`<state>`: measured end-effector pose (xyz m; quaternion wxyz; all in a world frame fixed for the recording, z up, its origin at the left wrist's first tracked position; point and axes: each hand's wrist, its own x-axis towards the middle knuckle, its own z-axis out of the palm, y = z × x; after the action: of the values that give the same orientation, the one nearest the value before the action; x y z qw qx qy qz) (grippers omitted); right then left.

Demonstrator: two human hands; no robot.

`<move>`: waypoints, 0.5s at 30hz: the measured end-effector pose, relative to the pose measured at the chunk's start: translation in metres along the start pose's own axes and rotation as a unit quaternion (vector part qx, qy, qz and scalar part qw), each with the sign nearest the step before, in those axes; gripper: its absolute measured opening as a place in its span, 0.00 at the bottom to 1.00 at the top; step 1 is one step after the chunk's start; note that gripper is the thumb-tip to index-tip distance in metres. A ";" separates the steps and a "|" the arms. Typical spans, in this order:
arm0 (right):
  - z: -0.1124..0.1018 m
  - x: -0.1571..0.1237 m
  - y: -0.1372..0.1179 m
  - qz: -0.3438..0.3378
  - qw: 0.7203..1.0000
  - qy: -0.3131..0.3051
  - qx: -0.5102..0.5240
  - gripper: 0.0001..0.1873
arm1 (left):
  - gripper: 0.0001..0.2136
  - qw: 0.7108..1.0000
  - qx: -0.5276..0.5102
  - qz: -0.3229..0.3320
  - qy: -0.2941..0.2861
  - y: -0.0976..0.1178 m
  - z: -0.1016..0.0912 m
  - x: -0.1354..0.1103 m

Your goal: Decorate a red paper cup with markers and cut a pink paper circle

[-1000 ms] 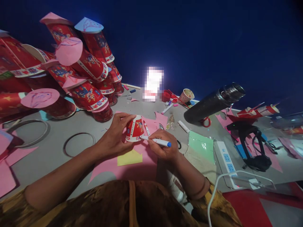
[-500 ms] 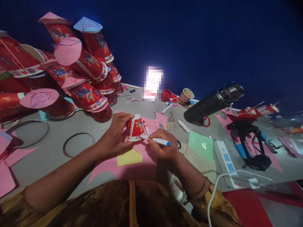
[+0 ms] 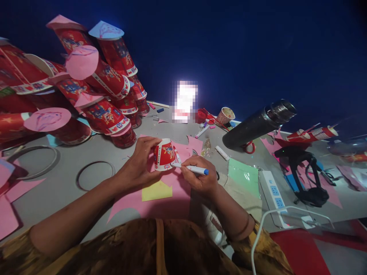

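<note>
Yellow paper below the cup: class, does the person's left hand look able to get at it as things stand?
Probably not straight away: the left hand is holding the red cup. The yellow paper lies close by, nothing visible on top, so letting go would likely free the way.

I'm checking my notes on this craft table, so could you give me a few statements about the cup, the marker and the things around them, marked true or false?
1. The left hand holds a red-and-white paper cup. True.
2. The right hand holds scissors. False: it holds a white marker with a blue end.
3. The marker's tip points toward the cup's lower edge. True.
4. The yellow paper lies on top of pink paper. True.
5. The power strip lies left of the cup in the picture. False: it lies to the right.
</note>
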<state>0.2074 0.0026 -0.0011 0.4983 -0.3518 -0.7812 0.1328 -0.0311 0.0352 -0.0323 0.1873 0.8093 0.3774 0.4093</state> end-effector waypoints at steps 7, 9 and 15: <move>-0.001 -0.003 0.001 0.026 0.999 -0.033 -0.003 0.04 | 0.35 1.000 -0.008 -0.014 -0.004 -0.002 0.000 -0.002; 0.000 -0.003 0.000 0.031 0.999 -0.041 -0.006 0.05 | 0.36 1.000 -0.006 -0.012 -0.001 -0.003 0.001 -0.002; -0.002 0.001 -0.002 0.014 1.000 -0.014 -0.011 0.05 | 0.36 1.000 0.000 0.007 0.011 -0.006 0.003 -0.002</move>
<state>0.2082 0.0013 0.0024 0.4812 -0.3661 -0.7848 0.1359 -0.0325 0.0375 -0.0388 0.1807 0.8071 0.3739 0.4197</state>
